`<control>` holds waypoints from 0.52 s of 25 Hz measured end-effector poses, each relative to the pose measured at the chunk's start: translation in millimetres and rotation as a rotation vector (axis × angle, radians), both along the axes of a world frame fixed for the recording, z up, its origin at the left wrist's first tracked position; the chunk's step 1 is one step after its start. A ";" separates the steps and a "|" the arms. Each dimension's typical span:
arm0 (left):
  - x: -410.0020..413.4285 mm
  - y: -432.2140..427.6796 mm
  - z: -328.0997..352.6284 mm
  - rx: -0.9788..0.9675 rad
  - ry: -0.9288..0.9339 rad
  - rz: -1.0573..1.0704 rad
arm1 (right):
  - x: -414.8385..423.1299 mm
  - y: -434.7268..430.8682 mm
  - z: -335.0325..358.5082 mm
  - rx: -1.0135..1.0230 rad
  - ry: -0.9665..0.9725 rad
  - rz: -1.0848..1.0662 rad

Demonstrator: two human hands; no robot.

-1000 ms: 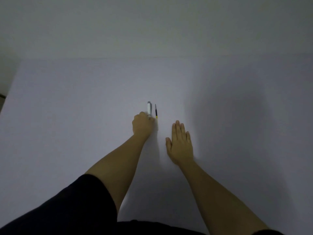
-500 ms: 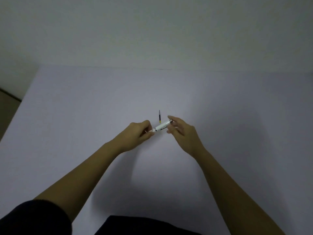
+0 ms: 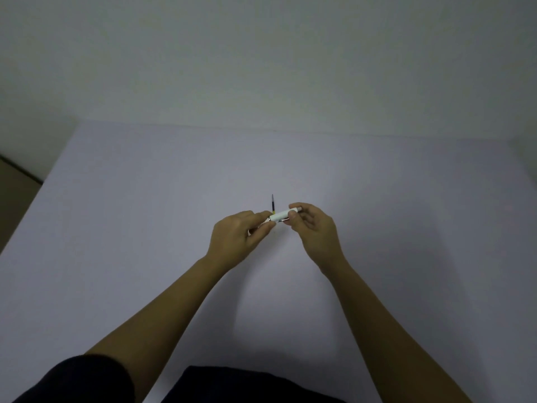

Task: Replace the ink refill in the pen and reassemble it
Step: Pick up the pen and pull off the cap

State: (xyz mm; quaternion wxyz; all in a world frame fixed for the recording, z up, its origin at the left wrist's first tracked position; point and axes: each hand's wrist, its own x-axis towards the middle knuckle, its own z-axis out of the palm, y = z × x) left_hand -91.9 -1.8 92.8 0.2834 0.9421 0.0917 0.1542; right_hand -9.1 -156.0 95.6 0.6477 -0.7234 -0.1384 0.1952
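Pale table (image 3: 145,228), dim room: pen now lifted off the surface and held in both hands.

Item: white pen (image 3: 280,215), raised at centre since a second ago; left hand (image 3: 238,239) pinches its tip end, right hand (image 3: 312,228), earlier flat on the table, grips its clip end. Spare refill (image 3: 273,202) lies at 12 o'clock, just beyond. Judged: barrel about to be opened.

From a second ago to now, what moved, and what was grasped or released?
The left hand lifted the white pen off the table and turned it crosswise. The right hand, earlier flat on the table, rose and gripped the pen's other end. Both hands now hold it. The spare refill stayed lying on the table behind the pen.
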 end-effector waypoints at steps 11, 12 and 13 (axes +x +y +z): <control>-7.2 7.5 -27.3 -0.049 0.189 0.146 | 15.8 -1.4 -32.9 0.061 0.275 -0.278; -7.9 10.1 -30.8 -0.068 0.207 0.156 | 22.0 -2.8 -40.4 0.005 0.259 -0.282; -7.3 12.0 -33.3 -0.078 0.217 0.161 | 27.6 -3.6 -48.7 -0.086 0.219 -0.260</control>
